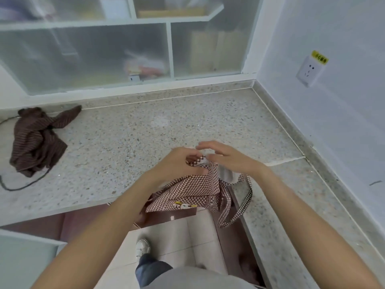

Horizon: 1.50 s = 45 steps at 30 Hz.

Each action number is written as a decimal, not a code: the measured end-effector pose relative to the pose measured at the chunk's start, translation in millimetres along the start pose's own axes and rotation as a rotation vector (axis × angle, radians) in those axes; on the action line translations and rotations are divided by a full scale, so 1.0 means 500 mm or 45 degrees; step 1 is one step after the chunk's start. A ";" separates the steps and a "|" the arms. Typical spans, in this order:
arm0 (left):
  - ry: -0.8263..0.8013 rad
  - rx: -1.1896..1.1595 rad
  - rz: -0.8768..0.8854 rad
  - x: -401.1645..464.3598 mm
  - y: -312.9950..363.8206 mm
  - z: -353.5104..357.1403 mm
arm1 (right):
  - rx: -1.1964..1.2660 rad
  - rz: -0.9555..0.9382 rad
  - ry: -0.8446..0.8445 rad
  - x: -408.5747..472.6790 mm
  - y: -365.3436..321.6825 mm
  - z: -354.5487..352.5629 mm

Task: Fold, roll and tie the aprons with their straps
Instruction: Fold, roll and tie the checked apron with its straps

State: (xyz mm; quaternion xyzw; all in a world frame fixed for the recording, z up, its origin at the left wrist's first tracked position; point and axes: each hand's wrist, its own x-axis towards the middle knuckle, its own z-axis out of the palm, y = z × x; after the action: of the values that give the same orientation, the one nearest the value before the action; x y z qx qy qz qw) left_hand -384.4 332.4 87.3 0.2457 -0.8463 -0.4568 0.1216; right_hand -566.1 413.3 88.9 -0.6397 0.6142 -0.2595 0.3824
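Note:
A brown-and-white checked apron (193,188) hangs bunched from my hands over the front edge of the speckled stone counter (145,134). My left hand (179,161) pinches its top edge. Just to the right, my right hand (225,157) grips the same bunched top, with its upper fingers spread. A checked strap (241,205) dangles in a loop at the right, below the counter edge. A cartoon patch shows on the apron's lower hem. A second apron (35,140), dark brown with thin stripes, lies crumpled on the counter at the far left, its thin dark strap trailing beside it.
Frosted sliding cabinet doors (104,55) run along the back of the counter. A white wall with a socket (311,69) closes the right side. The counter wraps round in an L at the right. Below are floor tiles, my shoe and my jeans.

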 end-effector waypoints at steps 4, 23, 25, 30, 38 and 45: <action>0.025 -0.023 -0.051 -0.041 -0.011 -0.031 | 0.103 0.018 -0.185 0.034 -0.002 0.033; 0.630 0.356 -0.353 -0.072 -0.111 -0.139 | -0.462 -0.046 -0.130 0.129 -0.003 -0.058; 0.705 0.405 -0.322 -0.039 -0.116 -0.178 | -0.514 -0.041 -0.056 0.169 -0.008 -0.080; 0.504 0.578 -0.249 0.051 -0.188 -0.288 | -0.250 0.053 0.123 0.277 -0.012 -0.142; 0.552 0.700 -0.453 0.192 -0.357 -0.450 | -0.465 0.071 0.396 0.496 0.059 -0.238; 0.477 0.890 -0.602 0.344 -0.474 -0.543 | -0.822 0.274 0.570 0.705 0.146 -0.250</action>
State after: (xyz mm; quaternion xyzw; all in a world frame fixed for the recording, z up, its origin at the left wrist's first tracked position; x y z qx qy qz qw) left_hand -341.7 -61.6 36.9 0.5366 -0.8337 -0.1071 0.0748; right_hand -670.1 48.3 53.1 -0.5866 0.7956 -0.1448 0.0439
